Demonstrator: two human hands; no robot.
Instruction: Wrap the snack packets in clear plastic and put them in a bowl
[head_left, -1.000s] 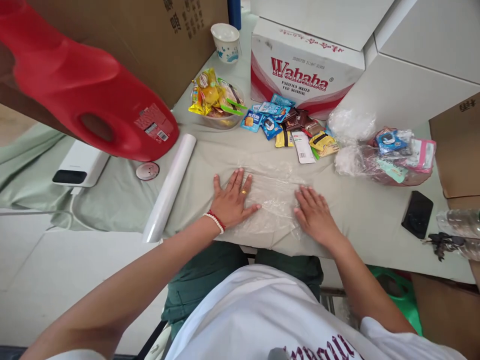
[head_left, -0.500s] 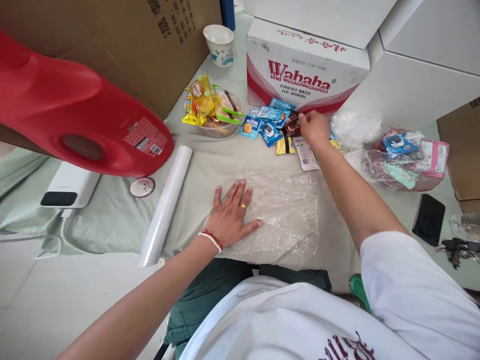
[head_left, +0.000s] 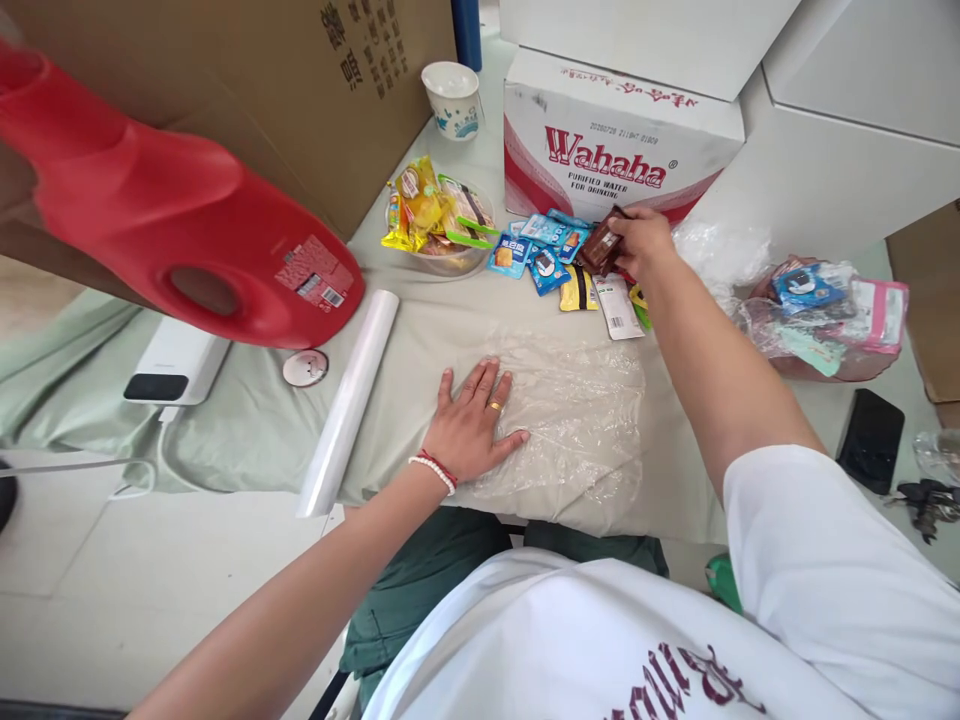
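My left hand (head_left: 474, 420) lies flat with fingers spread on the left part of a clear plastic sheet (head_left: 577, 410) spread over the cloth-covered table (head_left: 247, 430). My right hand (head_left: 639, 240) reaches to the far side, fingers closed around a brown snack packet (head_left: 600, 250) lifted from a pile of small blue, yellow and white snack packets (head_left: 551, 262).
A white roll of film (head_left: 349, 400) lies left of the sheet. A red jug (head_left: 172, 215) fills the left. A bowl of snacks (head_left: 439, 220), a paper cup (head_left: 453, 98), a Wahaha box (head_left: 615, 150), wrapped snack bundles (head_left: 825, 310) and a black phone (head_left: 870, 440) surround the area.
My right hand left the plastic sheet, reached to the snack pile and picked up a brown packet. My left hand stayed flat on the sheet.
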